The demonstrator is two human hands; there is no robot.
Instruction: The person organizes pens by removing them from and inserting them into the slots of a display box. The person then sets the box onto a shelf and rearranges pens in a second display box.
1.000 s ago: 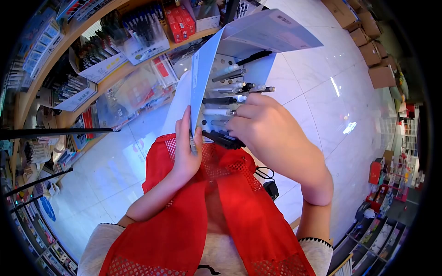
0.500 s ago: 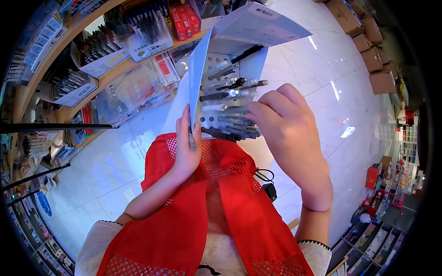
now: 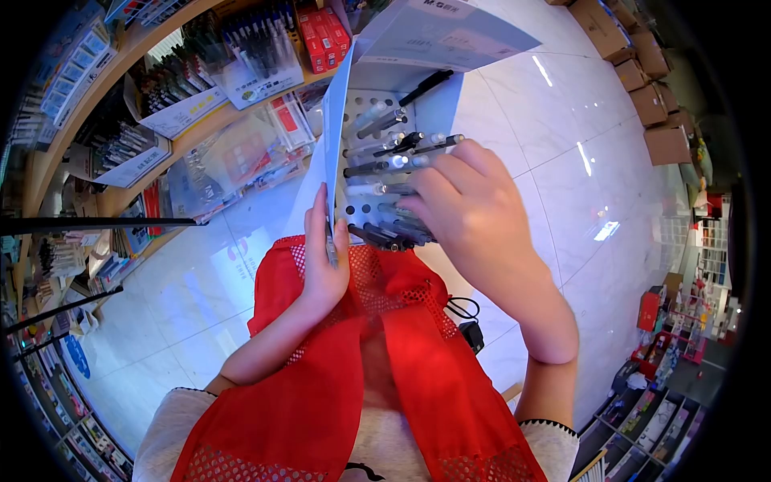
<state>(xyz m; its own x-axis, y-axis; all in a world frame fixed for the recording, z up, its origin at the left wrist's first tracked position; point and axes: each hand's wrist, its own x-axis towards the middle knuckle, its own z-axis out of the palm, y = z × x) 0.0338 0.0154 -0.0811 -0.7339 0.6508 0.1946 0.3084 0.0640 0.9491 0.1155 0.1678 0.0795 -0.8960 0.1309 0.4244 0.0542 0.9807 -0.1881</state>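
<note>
A light blue display box (image 3: 336,104) with a raised printed flap (image 3: 450,36) stands tilted before me. Several pens (image 3: 385,167) stick out of round holes in its white insert, and one black pen (image 3: 426,87) leans near the far end. My left hand (image 3: 325,261) grips the box's near left edge between thumb and fingers, with a thin grey pen-like item along the palm. My right hand (image 3: 466,197) is over the right side of the pens, fingers bent together; its fingertips are partly hidden, and I cannot make out what they hold.
Wooden shelves (image 3: 201,120) at the left carry pen boxes, red boxes (image 3: 323,38) and plastic packets (image 3: 241,153). Pale tiled floor (image 3: 562,161) lies below. Cardboard boxes (image 3: 666,145) are stacked at the upper right, with racks of goods (image 3: 658,410) at the lower right.
The box and its flap have shifted left and up a little. My right hand lifted away to the right from the pens, then came back left over them. My left hand keeps its hold.
</note>
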